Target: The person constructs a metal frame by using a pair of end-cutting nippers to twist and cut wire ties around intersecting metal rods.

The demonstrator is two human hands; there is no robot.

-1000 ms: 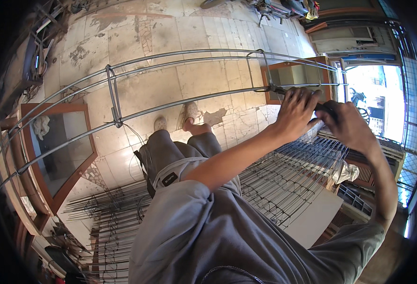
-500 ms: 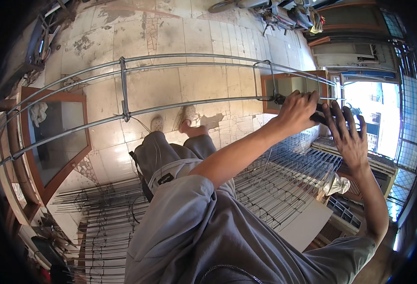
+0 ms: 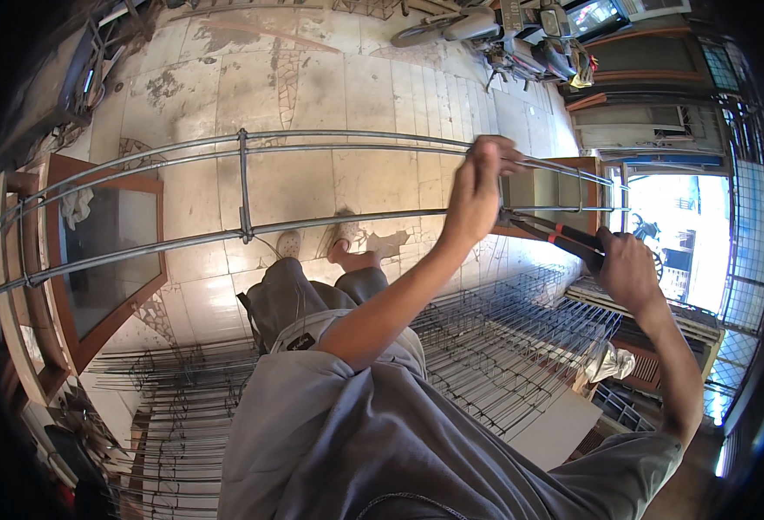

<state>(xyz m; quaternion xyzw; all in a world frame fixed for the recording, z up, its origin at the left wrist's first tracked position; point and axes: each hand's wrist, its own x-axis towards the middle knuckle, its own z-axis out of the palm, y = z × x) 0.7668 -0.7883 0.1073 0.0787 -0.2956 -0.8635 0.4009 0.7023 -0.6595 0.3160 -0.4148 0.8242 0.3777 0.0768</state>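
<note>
Open gap between upper rods (image 3: 356, 133) and lower rod (image 3: 391, 216), from upright loop (image 3: 244, 186) to left hand (image 3: 476, 191). Further right, pliers (image 3: 583, 238) and right hand (image 3: 629, 273) obstruct. Wire cages (image 3: 521, 338) crowd floor's (image 3: 382, 178) near edge.

From where I stood, the steel frame (image 3: 356, 218) showed dull grey. The long-handled tool (image 3: 583, 244) was black with orange-red bands. The shirt (image 3: 391, 433) was plain grey, the trousers (image 3: 288, 290) darker grey, the waist label (image 3: 300, 342) black. The clogs (image 3: 288, 243) were beige, dotted. The floor tiles (image 3: 369, 91) were cream with greyish stains and a strip of irregular brownish mosaic (image 3: 287, 82). The bundled cloth (image 3: 610, 364) was white.
</note>
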